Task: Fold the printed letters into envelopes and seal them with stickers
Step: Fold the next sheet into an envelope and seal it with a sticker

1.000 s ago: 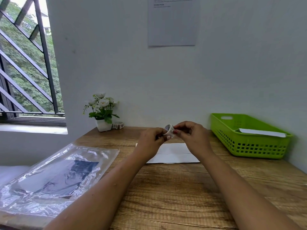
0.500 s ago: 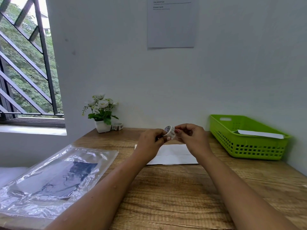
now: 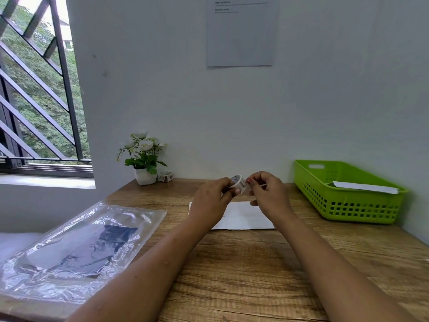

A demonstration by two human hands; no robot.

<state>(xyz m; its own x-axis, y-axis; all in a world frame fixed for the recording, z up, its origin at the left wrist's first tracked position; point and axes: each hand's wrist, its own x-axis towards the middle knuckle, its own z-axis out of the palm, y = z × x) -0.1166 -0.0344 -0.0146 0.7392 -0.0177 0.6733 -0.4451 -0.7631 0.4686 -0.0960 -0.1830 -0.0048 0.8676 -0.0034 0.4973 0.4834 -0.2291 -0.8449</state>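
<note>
Small white printed sticker roll (image 3: 238, 181) aloft, just above a flat white envelope (image 3: 241, 216), possibly unsealed.

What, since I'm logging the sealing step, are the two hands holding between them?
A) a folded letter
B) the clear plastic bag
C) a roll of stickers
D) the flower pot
C: the left hand grips the small sticker roll while the right hand pinches at its edge, both raised above the white envelope lying on the table.
</note>
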